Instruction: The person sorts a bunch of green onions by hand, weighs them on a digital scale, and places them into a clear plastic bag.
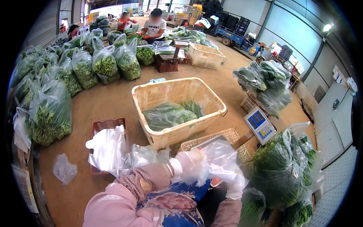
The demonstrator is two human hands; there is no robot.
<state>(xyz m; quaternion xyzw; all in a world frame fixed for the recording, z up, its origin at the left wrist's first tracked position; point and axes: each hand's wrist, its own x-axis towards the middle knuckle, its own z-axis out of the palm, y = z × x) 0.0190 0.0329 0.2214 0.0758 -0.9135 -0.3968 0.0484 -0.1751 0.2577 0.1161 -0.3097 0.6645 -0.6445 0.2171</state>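
A clear plastic bag is stretched between my two pale-gloved hands, low in front of me. My left hand is closed on one side of it, blurred by motion. On its other side my right hand grips the film, with its fingers mostly covered. Beneath the bag, the metal pan of a scale partly shows, and its display stands to the right. Just beyond is a large cream plastic crate holding bagged green vegetables.
White plastic bags lie over a dark red crate to my left. A crumpled clear bag is on the floor. Bagged greens crowd my right side; more sacks line the left. A person works farther back.
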